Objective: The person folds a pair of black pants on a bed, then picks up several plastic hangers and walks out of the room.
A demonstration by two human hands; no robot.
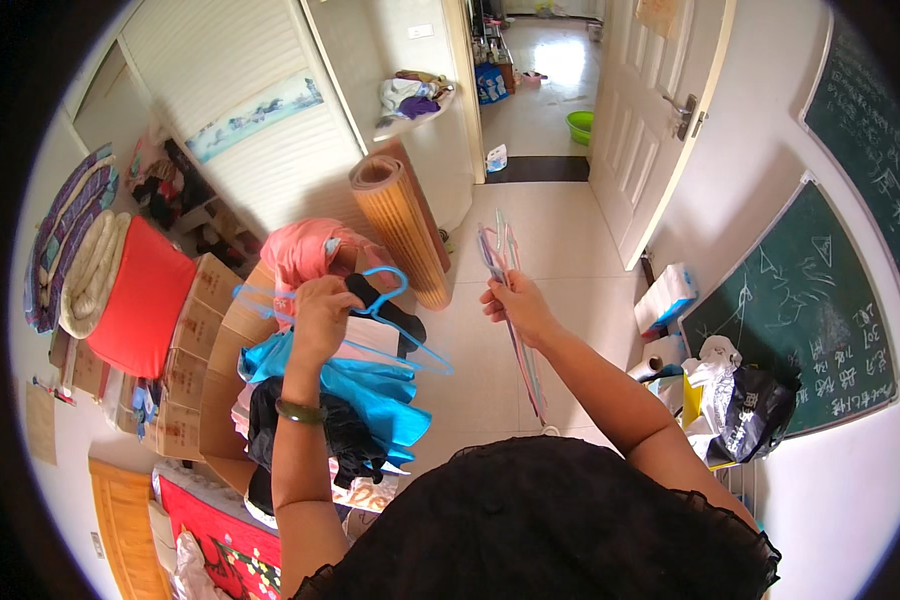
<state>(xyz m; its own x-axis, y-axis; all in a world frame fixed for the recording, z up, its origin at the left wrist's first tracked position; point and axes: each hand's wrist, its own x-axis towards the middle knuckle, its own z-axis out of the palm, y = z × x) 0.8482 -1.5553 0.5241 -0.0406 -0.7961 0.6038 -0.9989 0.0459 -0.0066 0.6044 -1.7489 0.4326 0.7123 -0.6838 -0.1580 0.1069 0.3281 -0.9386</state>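
My left hand (321, 311) grips a blue plastic clothes hanger (401, 341), whose hook points up and to the right. Held in my right hand (519, 304) is a bunch of several thin hangers (504, 236) in pale purple, pink and green, pressed together and hanging down. Below my left hand lies a heap of clothes: a bright blue garment (379, 394), a black ruffled garment (349, 427) and a dark sock-like piece (405, 319). A coral pink cloth (311, 247) lies just beyond. The heap rests on or in a large cardboard box (221, 390), partly covered.
A rolled bamboo mat (401, 225) stands against the wardrobe sliding door (255, 127). Stacked cartons (180, 397) bear a red cushion (142, 300) and folded quilts. An open white door (649, 120) is ahead. Plastic bags (742, 409) sit by a green chalkboard (802, 315) at right.
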